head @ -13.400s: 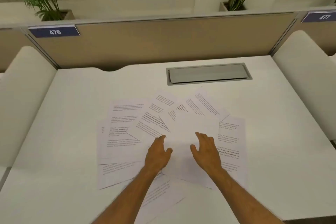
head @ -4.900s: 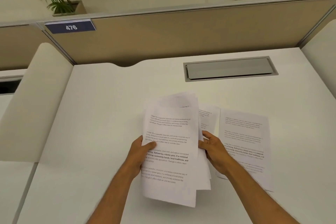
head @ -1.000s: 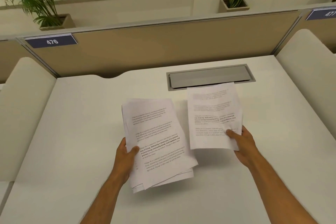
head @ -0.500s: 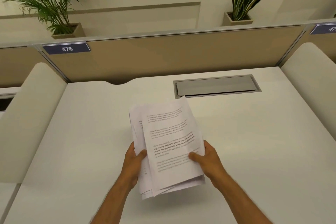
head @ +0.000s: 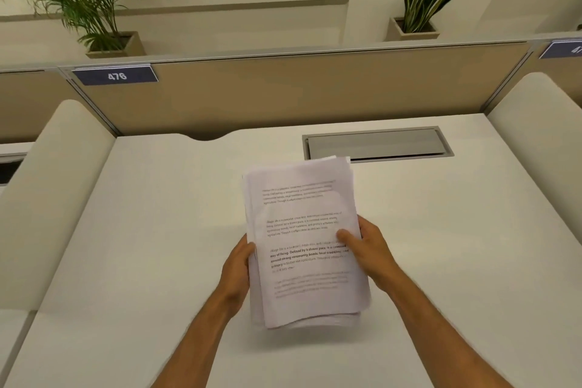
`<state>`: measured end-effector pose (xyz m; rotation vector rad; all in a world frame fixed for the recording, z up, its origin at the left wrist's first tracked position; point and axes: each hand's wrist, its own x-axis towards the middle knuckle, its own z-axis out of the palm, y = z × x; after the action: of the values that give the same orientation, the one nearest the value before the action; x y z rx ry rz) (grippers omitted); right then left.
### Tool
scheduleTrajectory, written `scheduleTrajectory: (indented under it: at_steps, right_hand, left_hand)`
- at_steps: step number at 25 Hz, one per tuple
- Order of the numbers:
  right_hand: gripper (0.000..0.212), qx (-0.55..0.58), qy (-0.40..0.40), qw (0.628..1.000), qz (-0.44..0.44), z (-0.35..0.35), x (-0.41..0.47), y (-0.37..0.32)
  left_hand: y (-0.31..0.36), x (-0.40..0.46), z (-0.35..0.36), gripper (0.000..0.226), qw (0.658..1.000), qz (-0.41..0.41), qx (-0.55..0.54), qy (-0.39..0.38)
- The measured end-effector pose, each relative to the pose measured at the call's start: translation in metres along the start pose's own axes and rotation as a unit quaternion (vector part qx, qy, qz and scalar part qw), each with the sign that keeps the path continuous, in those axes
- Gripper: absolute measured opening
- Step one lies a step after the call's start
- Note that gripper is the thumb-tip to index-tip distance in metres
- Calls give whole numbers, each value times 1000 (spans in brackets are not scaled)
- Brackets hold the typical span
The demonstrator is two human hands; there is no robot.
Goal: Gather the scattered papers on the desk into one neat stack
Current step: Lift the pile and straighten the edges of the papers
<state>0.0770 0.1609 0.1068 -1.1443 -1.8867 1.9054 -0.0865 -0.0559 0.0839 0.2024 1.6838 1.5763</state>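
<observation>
A stack of printed white papers (head: pixel 304 239) is held up above the white desk (head: pixel 141 230), tilted slightly, its edges nearly aligned. My left hand (head: pixel 237 268) grips the stack's left edge, fingers behind the sheets. My right hand (head: pixel 367 246) grips the right edge with the thumb lying across the top page. The stack casts a shadow on the desk below its lower edge. No loose sheet lies on the desk.
A grey cable hatch (head: pixel 376 143) is set into the desk just beyond the stack. A tan partition (head: pixel 283 88) with a blue "476" label (head: pixel 115 75) closes the back. Padded cream dividers (head: pixel 53 195) flank both sides. Potted plants (head: pixel 415 3) stand behind.
One second ago my right hand held a single sheet apart from the stack; it has been laid onto the stack. Both hands now hold the pile, and its sheets look more squared.
</observation>
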Motion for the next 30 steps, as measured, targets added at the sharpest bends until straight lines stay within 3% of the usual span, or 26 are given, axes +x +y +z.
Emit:
scheduleTrajectory:
  at_steps: [4,7,12,20,23,25,27,29,30]
  right_hand:
    - [34,-41,62,986,-152,16,-12,-17]
    - [43,-42,95,976,-191,21,-19,-23]
    - [42,-72,103,978,-164,29,-22,20]
    - [38,-73,100,982,-144,33,-18,37]
    - [38,-95,52,989,-95,34,-16,45]
    - [33,-118,70,986,-96,32,-14,45]
    - [24,-170,94,973,-123,25,-10,38]
    - [24,-239,99,948,-185,14,-6,21]
    - [26,-269,91,934,-218,9,-4,9]
  left_hand:
    - [25,-4,15,37,985,140,87,52]
    - [36,1,23,40,969,202,110,89]
    - [15,5,23,51,968,171,158,96]
    - [11,5,25,54,960,198,175,89]
    - [3,5,30,64,973,141,170,67]
    - [4,1,28,66,973,141,166,74]
    - [20,-2,21,70,938,215,218,164]
    - [49,0,10,84,848,345,332,227]
    - [68,1,5,85,802,392,393,219]
